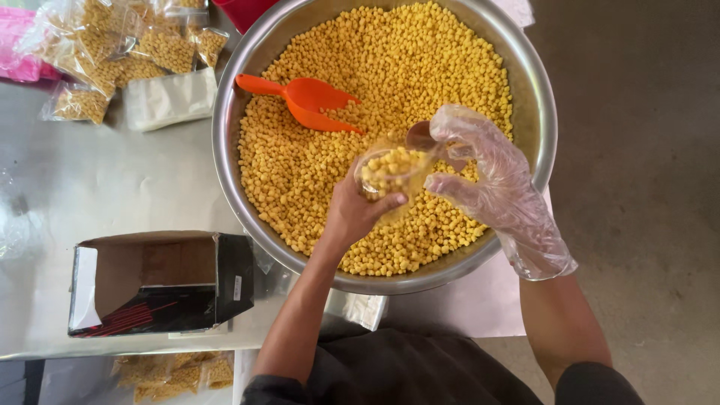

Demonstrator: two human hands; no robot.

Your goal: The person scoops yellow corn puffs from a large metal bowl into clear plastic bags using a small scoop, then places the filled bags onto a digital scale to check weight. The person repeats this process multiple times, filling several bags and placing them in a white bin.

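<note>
Head view: a small clear bag (391, 172), partly filled with yellow puffed pellets, is held above the right-centre of a large steel bowl (536, 112). The left hand (352, 214) grips the bag from below and behind, its fingers closed around the bag's lower part with the thumb across the front. This grip appears to support the weight and keep the mouth facing upward. The right hand (487, 176), covered by a loose transparent glove, is at the bag's mouth on its right side. Its fingers are curled and partly spread, the upper ones touching the bag's rim, the lower ones just beside the bag. Whether this hand pinches the rim or merely steadies it cannot be told. The position over the bowl appears chosen so that spilled pellets fall back into the bulk supply.

The bowl is filled nearly to the rim with the same yellow pellets (330, 172). An orange scoop (311, 97) lies on the pellets to the upper left of the bag, apart from both hands, handle pointing left.

The bowl rests on a metal tabletop (90, 187). To its left lies an open cardboard box (161, 281) on its side. At the upper left are filled clear bags (112, 45) of pellets and a stack of flat unfilled bags (171, 97). More filled bags (176, 375) lie below the tabletop edge.
</note>
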